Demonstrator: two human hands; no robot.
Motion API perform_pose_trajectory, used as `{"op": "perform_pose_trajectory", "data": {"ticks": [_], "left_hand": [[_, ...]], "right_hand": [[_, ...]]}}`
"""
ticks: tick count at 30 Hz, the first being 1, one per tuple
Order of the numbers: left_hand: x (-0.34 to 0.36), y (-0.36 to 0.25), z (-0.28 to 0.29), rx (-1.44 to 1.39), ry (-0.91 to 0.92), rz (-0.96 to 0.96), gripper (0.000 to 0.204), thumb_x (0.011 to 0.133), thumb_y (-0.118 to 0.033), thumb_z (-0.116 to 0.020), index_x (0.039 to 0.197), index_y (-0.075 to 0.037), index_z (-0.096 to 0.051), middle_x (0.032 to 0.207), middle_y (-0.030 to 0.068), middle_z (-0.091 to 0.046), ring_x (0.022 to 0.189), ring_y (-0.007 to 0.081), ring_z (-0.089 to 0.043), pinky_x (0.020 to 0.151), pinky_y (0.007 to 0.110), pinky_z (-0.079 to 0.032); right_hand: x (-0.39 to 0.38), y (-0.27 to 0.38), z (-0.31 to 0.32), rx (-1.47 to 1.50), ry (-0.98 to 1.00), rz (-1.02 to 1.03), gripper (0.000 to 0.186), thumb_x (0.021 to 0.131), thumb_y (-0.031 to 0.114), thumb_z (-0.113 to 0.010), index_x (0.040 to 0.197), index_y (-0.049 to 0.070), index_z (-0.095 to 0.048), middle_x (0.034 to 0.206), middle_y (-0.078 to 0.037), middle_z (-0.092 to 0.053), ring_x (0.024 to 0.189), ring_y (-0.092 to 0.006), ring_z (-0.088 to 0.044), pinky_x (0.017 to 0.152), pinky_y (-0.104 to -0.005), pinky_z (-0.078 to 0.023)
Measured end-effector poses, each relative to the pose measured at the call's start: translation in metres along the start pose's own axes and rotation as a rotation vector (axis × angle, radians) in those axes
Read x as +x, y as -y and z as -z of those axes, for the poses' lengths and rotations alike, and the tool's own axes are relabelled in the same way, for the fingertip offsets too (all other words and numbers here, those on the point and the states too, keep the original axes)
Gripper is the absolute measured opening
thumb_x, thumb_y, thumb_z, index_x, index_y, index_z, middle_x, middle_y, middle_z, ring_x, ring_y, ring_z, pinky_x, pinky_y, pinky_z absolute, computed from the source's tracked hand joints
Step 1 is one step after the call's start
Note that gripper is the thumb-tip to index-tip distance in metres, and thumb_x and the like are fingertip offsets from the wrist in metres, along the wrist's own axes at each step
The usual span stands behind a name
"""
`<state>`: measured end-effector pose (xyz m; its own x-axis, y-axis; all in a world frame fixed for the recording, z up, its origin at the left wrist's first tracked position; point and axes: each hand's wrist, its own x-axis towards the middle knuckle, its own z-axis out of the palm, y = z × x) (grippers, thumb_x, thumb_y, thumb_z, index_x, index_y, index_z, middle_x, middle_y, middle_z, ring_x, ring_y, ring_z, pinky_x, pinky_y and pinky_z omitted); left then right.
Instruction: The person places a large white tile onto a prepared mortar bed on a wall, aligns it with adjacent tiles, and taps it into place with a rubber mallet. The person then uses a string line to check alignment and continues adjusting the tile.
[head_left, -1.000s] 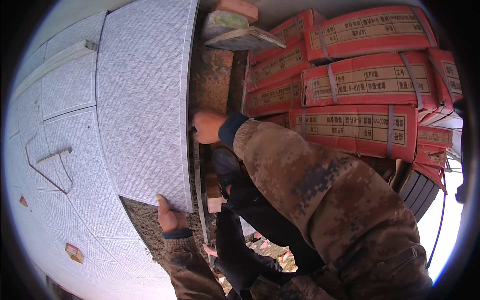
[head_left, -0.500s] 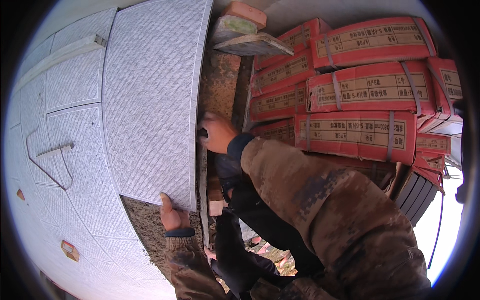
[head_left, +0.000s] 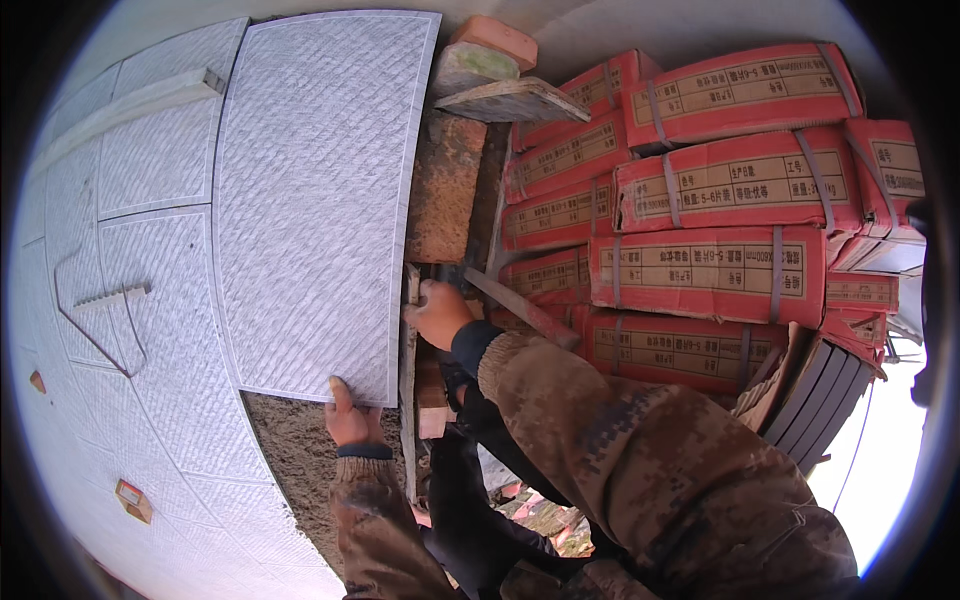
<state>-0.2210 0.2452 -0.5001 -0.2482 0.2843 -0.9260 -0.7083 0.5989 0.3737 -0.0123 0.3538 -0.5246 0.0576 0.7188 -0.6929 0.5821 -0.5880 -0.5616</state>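
Soft daylight, white glare at lower right, fisheye bowing toward a black rim

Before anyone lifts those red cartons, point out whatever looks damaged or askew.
One carton at lower right looks torn or opened: its dark slabs lie exposed, whereas the strapped red cartons above look closed.

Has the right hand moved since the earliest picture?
Yes. Judged against the stacked red boxes, the right hand has moved down the picture, nearer the left hand.
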Motion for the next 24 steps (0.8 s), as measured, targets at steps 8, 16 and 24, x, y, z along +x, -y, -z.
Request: {"op": "perform_pose_trajectory", "data": {"ticks": [8, 16, 24], "left_hand": [[0.002, 0.003, 0.003, 0.016, -0.010, -0.028, 0.052, 0.098, -0.038, -0.062, 0.128, 0.002, -0.048, 0.124, 0.0185, -0.060, 0.107, 0.0335, -0.063, 0.085, 0.053, -0.056], [0.016, 0.010, 0.005, 0.007, -0.070, -0.010, 0.056, 0.096, -0.039, -0.066, 0.128, 0.004, -0.049, 0.126, 0.0202, -0.058, 0.108, 0.0361, -0.062, 0.086, 0.057, -0.054], [0.020, 0.014, 0.001, 0.022, -0.084, -0.052, 0.058, 0.096, -0.038, -0.066, 0.131, 0.005, -0.048, 0.126, 0.0191, -0.059, 0.108, 0.0355, -0.061, 0.086, 0.057, -0.054]], "right_hand": [[-0.006, -0.019, -0.001, 0.244, 0.109, 0.111, 0.044, 0.088, 0.027, -0.069, 0.108, -0.012, -0.061, 0.099, -0.033, -0.065, 0.095, -0.0437, -0.065, 0.079, -0.0460, -0.051], [-0.011, -0.016, 0.002, 0.199, 0.087, 0.120, 0.037, 0.089, 0.026, -0.070, 0.102, -0.009, -0.062, 0.093, -0.030, -0.066, 0.090, -0.0434, -0.066, 0.076, -0.0455, -0.051], [-0.013, -0.011, 0.005, 0.061, 0.065, 0.128, 0.037, 0.090, 0.027, -0.069, 0.102, -0.007, -0.064, 0.088, -0.024, -0.069, 0.082, -0.0299, -0.069, 0.073, -0.0401, -0.052]]}}
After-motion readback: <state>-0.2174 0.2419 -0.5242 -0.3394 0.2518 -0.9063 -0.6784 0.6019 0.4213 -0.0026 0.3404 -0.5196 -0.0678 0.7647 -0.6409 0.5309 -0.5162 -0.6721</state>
